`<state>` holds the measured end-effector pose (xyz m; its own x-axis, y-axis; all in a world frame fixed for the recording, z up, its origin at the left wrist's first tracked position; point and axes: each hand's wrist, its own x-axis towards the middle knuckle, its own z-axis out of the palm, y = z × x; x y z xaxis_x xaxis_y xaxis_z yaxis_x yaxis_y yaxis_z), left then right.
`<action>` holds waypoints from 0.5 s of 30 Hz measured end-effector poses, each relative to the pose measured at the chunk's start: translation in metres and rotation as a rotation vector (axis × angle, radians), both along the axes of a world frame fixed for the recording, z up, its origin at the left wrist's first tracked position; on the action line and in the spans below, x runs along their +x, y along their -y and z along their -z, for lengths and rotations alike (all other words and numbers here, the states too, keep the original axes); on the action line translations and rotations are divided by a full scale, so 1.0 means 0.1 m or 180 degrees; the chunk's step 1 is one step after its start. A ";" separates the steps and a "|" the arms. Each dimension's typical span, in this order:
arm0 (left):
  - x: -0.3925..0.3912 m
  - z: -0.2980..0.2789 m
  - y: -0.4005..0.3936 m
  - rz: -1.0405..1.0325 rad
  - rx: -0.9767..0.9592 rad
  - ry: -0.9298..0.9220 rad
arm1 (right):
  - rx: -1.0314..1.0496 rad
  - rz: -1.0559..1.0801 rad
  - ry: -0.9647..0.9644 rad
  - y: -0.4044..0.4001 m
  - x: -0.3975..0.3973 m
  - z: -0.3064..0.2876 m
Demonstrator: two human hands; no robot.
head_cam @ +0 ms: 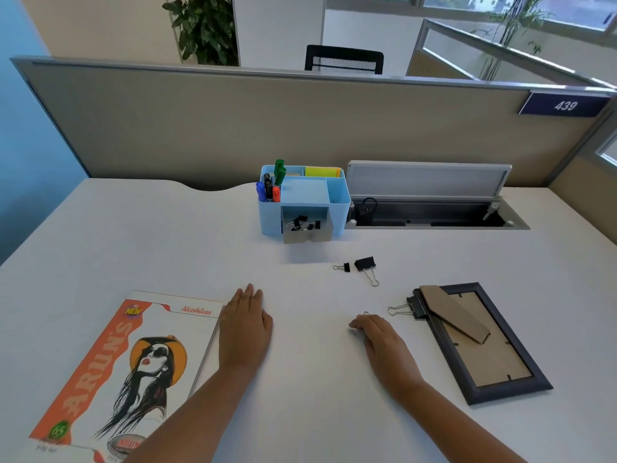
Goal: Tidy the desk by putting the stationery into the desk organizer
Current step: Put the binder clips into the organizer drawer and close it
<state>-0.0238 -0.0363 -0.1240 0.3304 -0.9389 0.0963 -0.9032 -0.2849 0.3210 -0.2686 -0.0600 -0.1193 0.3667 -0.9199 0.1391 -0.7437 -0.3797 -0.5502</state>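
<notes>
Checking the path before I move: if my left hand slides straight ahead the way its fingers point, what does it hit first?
Probably the organizer; the left hand points across bare desk toward its front-left corner, though it might slip just past.

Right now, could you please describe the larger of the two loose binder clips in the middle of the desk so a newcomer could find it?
Start at the blue desk organizer by the partition and look toward the near edge. Two black clips lie side by side on the white desk; the larger binder clip is the right one, with long wire handles, unlike the small clip beside it.
</notes>
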 end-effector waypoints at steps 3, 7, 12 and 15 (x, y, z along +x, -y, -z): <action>0.00 0.00 0.00 0.0031 -0.0001 0.0030 | 0.0274 0.0191 0.0302 0.06 0.06 -0.06; 0.00 0.01 0.00 0.0037 -0.0020 0.0081 | 0.0842 0.1130 0.1531 0.25 0.33 -0.27; 0.01 0.04 0.01 0.0029 -0.0066 0.0137 | 0.0992 0.1429 0.2314 0.66 0.72 -0.61; 0.02 0.07 0.02 0.0038 -0.0216 0.0194 | 0.1394 0.1567 0.3109 0.96 0.96 -0.90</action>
<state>-0.0222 -0.0383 -0.1312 0.3109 -0.9334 0.1795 -0.9248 -0.2534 0.2837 -0.1729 -0.1560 -0.0290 -0.1285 -0.9716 -0.1986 0.0517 0.1934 -0.9797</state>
